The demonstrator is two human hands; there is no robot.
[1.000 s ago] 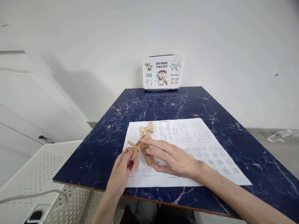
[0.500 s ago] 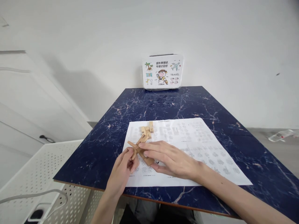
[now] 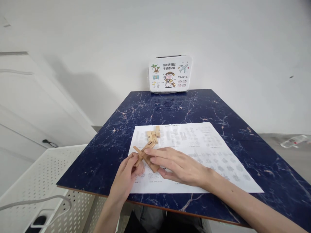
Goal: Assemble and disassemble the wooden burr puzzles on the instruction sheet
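Observation:
Crossed wooden puzzle pieces [image 3: 151,164] sit between my two hands, above the near left part of a printed sheet [image 3: 204,142]. My left hand [image 3: 128,171] pinches the left end of these pieces between thumb and fingers. From the right, my right hand [image 3: 175,163] closes its fingers over the other piece, hiding part of it. A wooden piece marked "3" [image 3: 149,144] touches or lies just behind the crossed ones; I cannot tell which. Just beyond are several notched wooden pieces [image 3: 153,134], lying loose on the sheet.
The sheet lies on a dark blue marbled table [image 3: 170,110]. At its far edge a white case [image 3: 170,74] with cartoon prints leans against the wall. A white perforated cart [image 3: 29,171] with a cable [image 3: 36,201] stands at the left. A clear plastic item [image 3: 293,141] lies at the far right.
Both hands stay nearly in place on the wooden pieces. The held pieces have turned very slightly, and the whole view has shifted a little.

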